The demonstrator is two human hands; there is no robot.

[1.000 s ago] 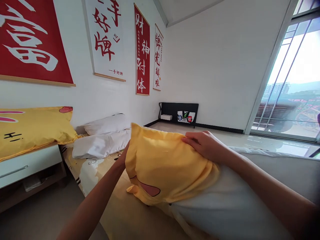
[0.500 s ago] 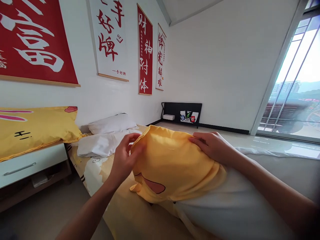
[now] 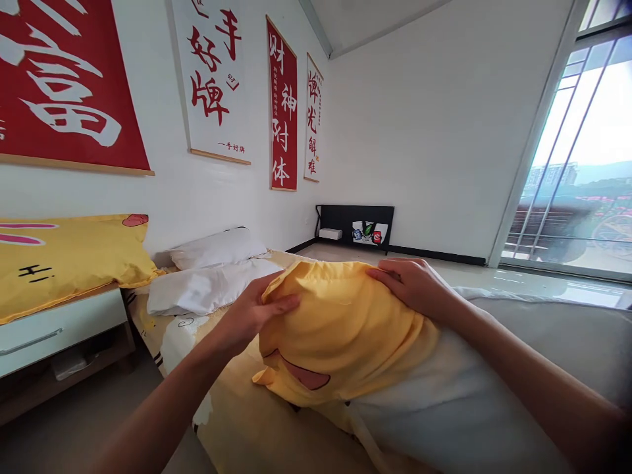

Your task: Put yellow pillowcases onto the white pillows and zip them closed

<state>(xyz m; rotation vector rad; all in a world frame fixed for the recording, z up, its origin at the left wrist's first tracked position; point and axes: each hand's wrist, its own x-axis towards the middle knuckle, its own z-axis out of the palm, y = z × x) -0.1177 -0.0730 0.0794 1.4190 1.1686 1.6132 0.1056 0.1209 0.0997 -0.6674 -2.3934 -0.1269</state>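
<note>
A yellow pillowcase (image 3: 340,322) with a pink, dark-outlined patch is bunched up in front of me over the bed. My left hand (image 3: 264,306) pinches its upper left edge, thumb on the near side and the other fingers hidden behind the cloth. At the upper right edge, my right hand (image 3: 412,283) is closed on the fabric, fingertips at the top fold. Soft white bedding (image 3: 434,401) comes out of the case's lower right side, below my right forearm. How far it reaches inside the cloth is hidden.
White pillows (image 3: 217,249) lie at the head of the patterned bed (image 3: 237,421). On the left, a yellow pillow (image 3: 89,257) with a similar pink patch rests on a nightstand (image 3: 64,329). A black panel (image 3: 340,220) leans by the far wall. A barred window (image 3: 567,164) is at right.
My left thumb now presses flat on the cloth's near side, and the left hand has turned over the edge. The pillowcase's top edge sits slightly lower. My right hand keeps its hold.
</note>
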